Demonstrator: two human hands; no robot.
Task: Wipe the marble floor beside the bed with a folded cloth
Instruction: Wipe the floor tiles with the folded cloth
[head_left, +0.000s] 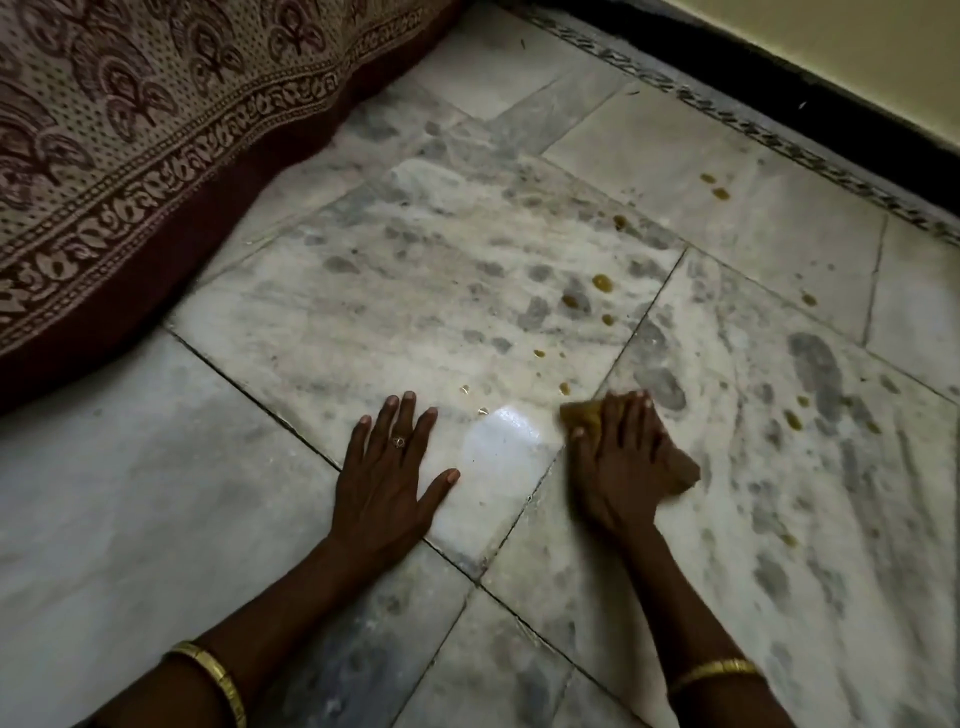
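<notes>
Wiping step in hand: right hand (618, 462), fingers flat, presses the folded cloth (681, 472) onto the marble floor (363, 312) near the bed (130, 130); left hand (387, 483) rests splayed, holding nothing; next, I judge, a forward sweep through the yellow drops (601, 282).

One view: head cam, wide-angle, worn by the person. Faces forward and steeply down onto the marble floor (363, 291), close in, probably from a crouch, can't confirm. Bed (130, 156) fills the top-left of frame. Wall skirting (779, 88) runs right of the bed across the top-right corner. Left hand (387, 483) and right hand (618, 467) sit below-right of the bed, low centre, arms entering from the bottom edge.
</notes>
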